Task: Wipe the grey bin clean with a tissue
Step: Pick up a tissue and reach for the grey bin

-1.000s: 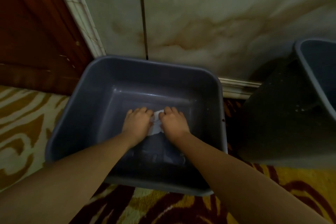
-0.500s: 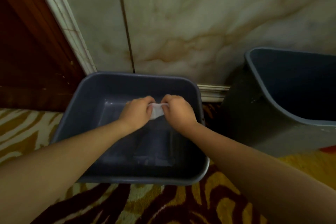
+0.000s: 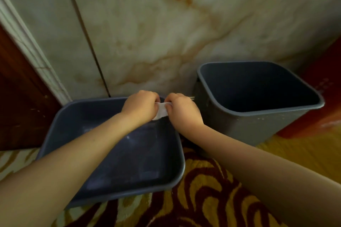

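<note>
Head view, looking down at a patterned carpet (image 3: pixel 212 199) and a marbled wall (image 3: pixel 184 24). In the lower left of the frame we see the shallow grey tub (image 3: pixel 60 121), open side up, its far rim against the wall. At centre right stands the taller grey bin (image 3: pixel 239 121), upright and empty as far as its dark interior shows, just beside the tub.

Above the tub's far right corner, at the middle of the frame, the left hand (image 3: pixel 140 106) and right hand (image 3: pixel 182 108) meet. Both sets of fingers are curled and pinched on the white tissue (image 3: pixel 162 111), which is stretched short between them (only a small patch of it shows). The tissue touches neither container.

We judge the step in hand to be a readying of the tissue, by refolding or wringing, between wiping passes. Which container the task means is uncertain; the tub's floor shows pale streaks. The next move calls for one hand to bunch the tissue and press it flat against an unwiped surface, with the other hand free to steady the rim.
</note>
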Motion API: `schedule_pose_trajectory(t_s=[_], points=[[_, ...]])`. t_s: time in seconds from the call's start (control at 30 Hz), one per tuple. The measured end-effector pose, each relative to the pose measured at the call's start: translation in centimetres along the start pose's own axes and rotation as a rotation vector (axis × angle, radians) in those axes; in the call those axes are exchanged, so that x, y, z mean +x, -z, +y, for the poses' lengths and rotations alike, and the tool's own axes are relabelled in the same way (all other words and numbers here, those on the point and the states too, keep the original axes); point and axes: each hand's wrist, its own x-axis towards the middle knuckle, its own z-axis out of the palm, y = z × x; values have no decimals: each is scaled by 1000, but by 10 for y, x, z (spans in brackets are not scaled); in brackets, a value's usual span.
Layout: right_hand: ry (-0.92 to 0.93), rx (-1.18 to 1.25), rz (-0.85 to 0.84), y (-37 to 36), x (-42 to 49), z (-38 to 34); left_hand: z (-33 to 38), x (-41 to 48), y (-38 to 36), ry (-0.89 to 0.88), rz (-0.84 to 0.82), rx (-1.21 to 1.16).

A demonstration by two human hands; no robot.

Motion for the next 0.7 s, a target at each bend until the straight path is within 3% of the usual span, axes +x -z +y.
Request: schedule_pose_trajectory(t_s=[0.23,0.37,0.5,0.6,0.7], points=[[-181,303,-37,39,-65,16,75,-32,25,-85,-238,375],[-296,462,-25,61,-102,37,120,-51,24,-199,-260,402],[-329,463,-33,90,-130,67,153,-58,15,-353,-315,292],[-355,426,-13,111,-140,92,173,-57,15,-428,-261,230],[-390,392,8,123,-148,111,191,-52,14,-516,-48,125]])
